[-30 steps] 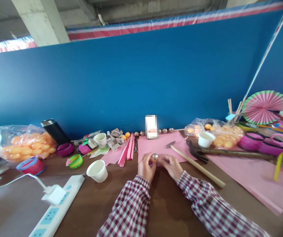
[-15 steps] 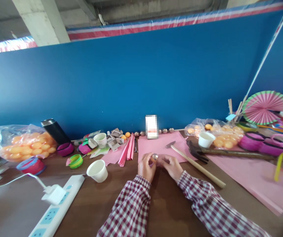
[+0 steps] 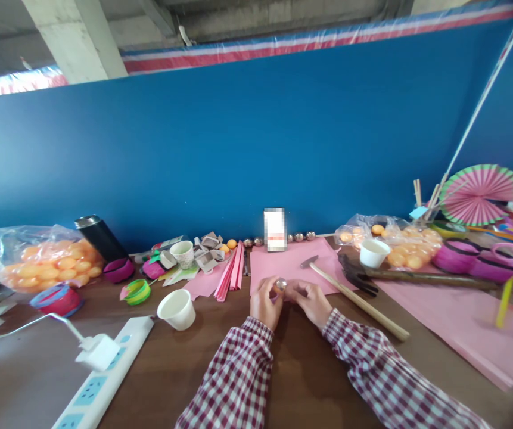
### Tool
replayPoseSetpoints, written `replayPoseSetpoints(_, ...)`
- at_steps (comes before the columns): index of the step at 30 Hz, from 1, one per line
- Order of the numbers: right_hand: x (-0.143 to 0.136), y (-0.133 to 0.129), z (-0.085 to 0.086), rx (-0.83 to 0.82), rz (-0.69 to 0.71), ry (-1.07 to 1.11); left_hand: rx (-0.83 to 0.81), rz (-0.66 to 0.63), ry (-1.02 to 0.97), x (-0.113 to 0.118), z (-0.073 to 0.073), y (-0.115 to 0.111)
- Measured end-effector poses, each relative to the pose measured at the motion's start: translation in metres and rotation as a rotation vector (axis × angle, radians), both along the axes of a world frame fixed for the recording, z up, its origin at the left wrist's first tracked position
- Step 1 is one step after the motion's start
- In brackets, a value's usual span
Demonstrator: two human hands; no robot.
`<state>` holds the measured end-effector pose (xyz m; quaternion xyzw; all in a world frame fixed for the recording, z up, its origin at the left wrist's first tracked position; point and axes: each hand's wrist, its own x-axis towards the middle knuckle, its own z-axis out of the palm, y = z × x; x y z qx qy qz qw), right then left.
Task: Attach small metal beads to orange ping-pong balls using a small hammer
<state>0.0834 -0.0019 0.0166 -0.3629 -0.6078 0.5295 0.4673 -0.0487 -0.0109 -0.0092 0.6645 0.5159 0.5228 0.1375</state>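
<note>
My left hand (image 3: pixel 266 302) is closed round a small shiny metal ball (image 3: pixel 281 285), holding it over the near edge of a pink sheet (image 3: pixel 260 268). Just to the right, my right hand (image 3: pixel 312 300) has its fingers pinched together beside the ball; what they hold, if anything, is too small to tell. A hammer with a pale wooden handle (image 3: pixel 363 307) lies slantwise to the right of my hands. Behind them, several metal balls (image 3: pixel 299 237) stand in a row at the sheet's far edge, near a blurred white box (image 3: pixel 274 229).
White cups (image 3: pixel 176 310) stand left and right (image 3: pixel 374 253). A power strip (image 3: pixel 104 375) lies at the front left. Bags of orange balls (image 3: pixel 55 265) sit at both sides. A claw hammer (image 3: pixel 417 277) lies at the right, before a blue partition (image 3: pixel 238 143).
</note>
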Motion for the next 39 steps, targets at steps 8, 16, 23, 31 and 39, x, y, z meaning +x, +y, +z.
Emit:
replayPoseSetpoints(8, -0.0001, 0.0006, -0.0014, 0.007, -0.016, -0.020, 0.006, 0.004, 0.003, 0.0005, 0.0022, -0.0014)
replayPoseSetpoints(16, 0.0008, 0.0018, -0.0044, 0.006, -0.014, -0.046, 0.013, 0.008, 0.000, 0.0013, 0.0044, -0.0022)
replayPoseSetpoints(23, 0.0008, 0.0011, -0.0034, -0.007, 0.007, -0.023, 0.008, 0.010, -0.003, 0.0008, 0.0026, -0.0019)
replayPoseSetpoints(31, 0.0007, 0.0015, -0.0040, -0.007, -0.001, -0.032, 0.004, 0.007, -0.005, 0.0008, 0.0036, -0.0022)
replayPoseSetpoints(39, 0.0010, 0.0021, -0.0044, 0.024, 0.007, -0.057, 0.003, -0.033, -0.053, 0.0007, 0.0054, -0.0034)
